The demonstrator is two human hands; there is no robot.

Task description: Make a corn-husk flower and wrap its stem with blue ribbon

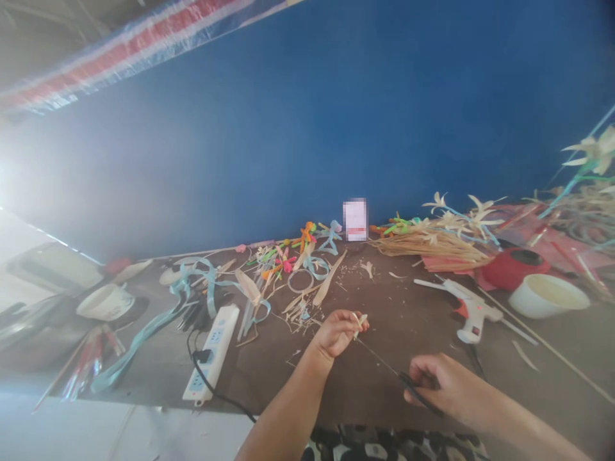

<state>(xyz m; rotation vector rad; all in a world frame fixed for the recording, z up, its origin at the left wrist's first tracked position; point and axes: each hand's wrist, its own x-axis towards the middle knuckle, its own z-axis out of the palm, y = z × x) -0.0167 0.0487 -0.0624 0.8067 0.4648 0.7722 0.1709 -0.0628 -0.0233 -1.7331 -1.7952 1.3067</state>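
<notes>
Near the middle of the table, my left hand [339,333] pinches a small pale piece of dried husk, shaped like a little flower [359,325], between thumb and fingers. Lower right, my right hand [437,384] is closed around the black handle of what look like scissors [379,360]. Their thin metal blades point left, and the tip is just below the husk piece; whether it touches cannot be made out. Husk scraps [368,269] lie beyond my left hand. A white glue gun [473,310] rests on the table beyond my right hand.
A white power strip [211,355] with a black cable lies left. Blue ribbon [139,352], a roll of tape [300,280] and colourful pipe-cleaner figures [307,235] are scattered behind. At right stand a white bowl [548,298], husk flowers [480,208] and a straw bundle [432,248]. A blue panel [307,128] rises behind.
</notes>
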